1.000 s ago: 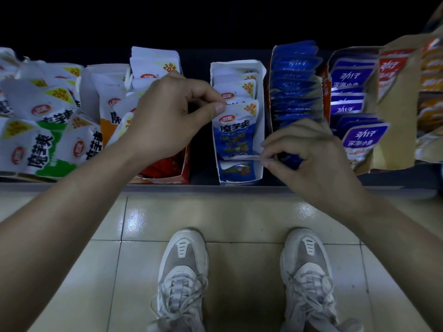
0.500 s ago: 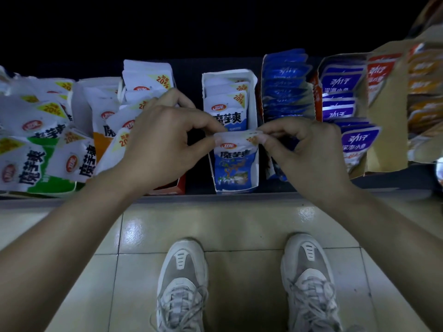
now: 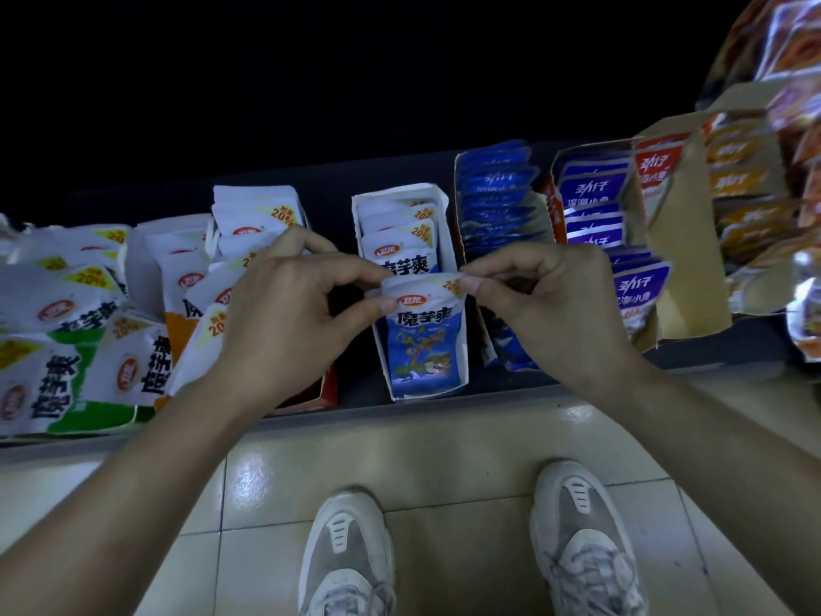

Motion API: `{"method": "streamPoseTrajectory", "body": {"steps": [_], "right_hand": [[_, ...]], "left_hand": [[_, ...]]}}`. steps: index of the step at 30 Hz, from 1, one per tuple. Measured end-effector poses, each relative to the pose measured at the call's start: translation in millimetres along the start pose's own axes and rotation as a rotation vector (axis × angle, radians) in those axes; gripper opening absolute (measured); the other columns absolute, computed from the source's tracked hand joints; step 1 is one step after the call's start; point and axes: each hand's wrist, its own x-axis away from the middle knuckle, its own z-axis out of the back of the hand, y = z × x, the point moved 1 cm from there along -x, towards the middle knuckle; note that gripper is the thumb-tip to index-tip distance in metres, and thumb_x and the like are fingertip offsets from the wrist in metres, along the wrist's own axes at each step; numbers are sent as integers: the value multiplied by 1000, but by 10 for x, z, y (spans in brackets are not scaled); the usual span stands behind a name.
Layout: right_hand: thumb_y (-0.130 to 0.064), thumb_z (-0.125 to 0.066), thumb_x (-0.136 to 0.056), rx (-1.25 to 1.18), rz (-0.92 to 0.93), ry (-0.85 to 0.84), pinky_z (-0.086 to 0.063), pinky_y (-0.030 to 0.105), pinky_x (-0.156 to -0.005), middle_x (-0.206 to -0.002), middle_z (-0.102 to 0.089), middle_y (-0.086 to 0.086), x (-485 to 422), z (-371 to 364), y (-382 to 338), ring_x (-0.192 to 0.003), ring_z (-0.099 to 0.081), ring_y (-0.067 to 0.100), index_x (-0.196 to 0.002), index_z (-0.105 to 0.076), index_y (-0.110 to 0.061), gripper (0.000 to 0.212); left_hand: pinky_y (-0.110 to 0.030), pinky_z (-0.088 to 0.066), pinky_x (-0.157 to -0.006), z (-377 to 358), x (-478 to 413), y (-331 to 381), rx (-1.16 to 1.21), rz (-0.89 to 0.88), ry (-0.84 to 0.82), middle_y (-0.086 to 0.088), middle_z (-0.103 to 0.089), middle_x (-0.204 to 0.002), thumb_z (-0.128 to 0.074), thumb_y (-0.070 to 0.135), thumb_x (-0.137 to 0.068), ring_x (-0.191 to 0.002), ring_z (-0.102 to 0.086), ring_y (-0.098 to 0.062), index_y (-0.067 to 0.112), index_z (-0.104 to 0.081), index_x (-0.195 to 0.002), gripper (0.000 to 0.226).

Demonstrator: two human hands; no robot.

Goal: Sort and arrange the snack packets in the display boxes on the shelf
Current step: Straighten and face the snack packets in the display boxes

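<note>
Two hands: the left hand and the right hand each pinch one top corner of the front packet between thumb and forefinger.
Packet: glossy, flat, white above and blue below; it stands at the front of the white display box.
Box: thin cardboard, narrow, open on top.
Neighbours: dark blue packets just right; white-and-orange packets left, partly hidden behind the left hand.
Below: shiny tiled floor, grey shoes.

Your left hand and right hand each pinch a top corner of the blue-and-white packet. It stands upright at the near end of the white display box, in front of matching packets.
</note>
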Motion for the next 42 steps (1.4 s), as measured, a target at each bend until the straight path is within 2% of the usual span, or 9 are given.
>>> {"method": "streamPoseTrajectory", "body": {"steps": [6,11,17,20,22,24,31,36,42], "right_hand": [[-7,-57,-99,-133,-37,5,-53,20,-61,-77,-71,2,-58,82,-99,-72,-68,8,-92,-56,-18,12],[-8,-47,-104,-337,-45,130,-57,28,-55,-77,-67,15,-166,220,-241,-65,-73,24,-96,-47,-14,10],[-6,-44,-105,-524,24,293,-60,31,-63,-69,-65,-1,-289,473,-350,-70,-74,26,-95,-46,-13,12],[-5,-42,-105,-593,49,298,-60,35,-70,-71,-65,-2,-323,475,-363,-75,-74,29,-96,-46,-12,12],[-4,-42,-105,-610,52,264,-60,36,-71,-75,-65,5,-310,397,-360,-77,-74,30,-99,-45,-7,8],[-3,-42,-105,-604,63,203,-60,36,-72,-82,-63,16,-278,308,-355,-79,-74,32,-102,-45,-5,4],[-3,-45,-103,-405,179,-28,-61,37,-74,-89,-67,24,-151,295,-391,-83,-75,28,-100,-46,-8,6],[-1,-48,-102,-326,86,-60,-61,33,-64,-82,-69,20,-132,250,-351,-72,-74,25,-97,-48,-10,10],[-8,-57,-98,-67,12,-154,-61,33,-66,-79,-70,5,-253,-2,-144,-71,-72,14,-95,-55,-9,4]], "left_hand": [[-33,-47,-73,0,-12,14,-18,20,-12,9,-53,-94,-68,56,-77,-90,-56,-7,36,-77,-99,30],[-32,-46,-71,12,-17,46,0,-6,11,26,-48,-87,-63,55,-80,-90,-52,-2,34,-78,-100,33],[-32,-46,-65,31,-7,25,-3,-18,3,17,-55,-85,-61,60,-82,-90,-54,-5,39,-78,-95,30],[-38,-45,-73,31,16,44,-9,-90,-2,28,-56,-80,-65,53,-82,-91,-56,-9,35,-79,-87,23],[-41,-41,-81,30,29,48,-37,-151,2,24,-63,-77,-67,50,-82,-92,-57,-13,34,-79,-84,20],[-43,-37,-85,34,34,42,-49,-201,10,22,-69,-79,-70,47,-83,-92,-59,-15,34,-80,-82,17],[-38,-34,-84,36,74,37,-47,-225,96,20,-69,-80,-81,36,-81,-84,-58,-14,29,-80,-80,7],[-38,-38,-77,15,82,54,-106,-197,163,15,-65,-74,-82,36,-81,-79,-56,-16,22,-75,-73,18],[-36,-38,-77,-10,48,58,-181,-149,178,11,-64,-77,-81,36,-81,-80,-58,-20,22,-73,-76,18]]}}
